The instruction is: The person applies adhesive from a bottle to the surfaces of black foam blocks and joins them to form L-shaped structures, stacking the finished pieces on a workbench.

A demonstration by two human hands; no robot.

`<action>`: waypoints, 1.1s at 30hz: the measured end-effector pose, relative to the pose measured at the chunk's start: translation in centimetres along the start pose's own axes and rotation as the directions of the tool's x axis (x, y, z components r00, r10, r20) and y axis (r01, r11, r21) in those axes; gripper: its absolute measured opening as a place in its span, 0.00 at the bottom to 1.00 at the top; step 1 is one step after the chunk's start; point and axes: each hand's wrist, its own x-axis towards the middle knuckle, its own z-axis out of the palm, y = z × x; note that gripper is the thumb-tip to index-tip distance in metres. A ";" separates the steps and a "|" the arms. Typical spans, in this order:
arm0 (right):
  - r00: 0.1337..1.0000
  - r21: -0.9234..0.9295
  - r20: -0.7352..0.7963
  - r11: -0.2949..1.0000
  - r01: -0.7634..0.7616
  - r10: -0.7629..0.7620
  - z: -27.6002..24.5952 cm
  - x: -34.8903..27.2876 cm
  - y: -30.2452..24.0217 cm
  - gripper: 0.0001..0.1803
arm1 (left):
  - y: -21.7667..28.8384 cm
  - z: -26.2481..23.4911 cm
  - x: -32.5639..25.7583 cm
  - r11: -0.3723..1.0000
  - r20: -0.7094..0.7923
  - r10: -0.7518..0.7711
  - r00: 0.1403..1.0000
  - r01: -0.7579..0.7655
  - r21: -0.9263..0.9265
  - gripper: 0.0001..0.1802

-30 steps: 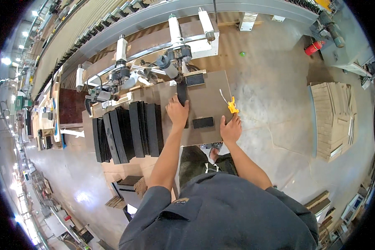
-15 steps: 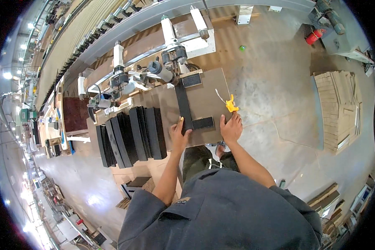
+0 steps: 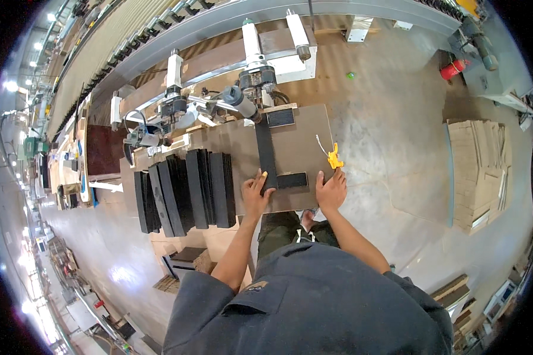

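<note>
A long black strip (image 3: 267,148) lies on the brown board-topped worktable (image 3: 305,139), its far end under a drill-like machine head (image 3: 243,103). My left hand (image 3: 255,195) rests at the strip's near end, fingers along its left edge and thumb by its end. Its fingers are apart. To the right of the strip is a short black block (image 3: 292,180). My right hand (image 3: 331,190) lies at the board's right edge with fingers extended, just below a yellow plastic piece (image 3: 335,157) with a white cord. I see nothing held in it.
Several stacks of black strips (image 3: 200,188) stand left of my left hand. Another black block (image 3: 281,118) sits near the machine head. More machine heads (image 3: 173,100) line a rail behind. On the floor at right are stacked brown panels (image 3: 478,171) and a red extinguisher (image 3: 453,69).
The whole view has shifted slightly. Both hands keep nearly the same places on the board, and the black strip looks unmoved against it.
</note>
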 end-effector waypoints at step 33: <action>0.998 -0.010 -0.023 0.999 0.053 -0.053 1.1 -0.3 -1.0 0.45 | -0.1 -0.9 -0.1 0.999 0.062 -0.041 0.997 0.039 0.032 0.38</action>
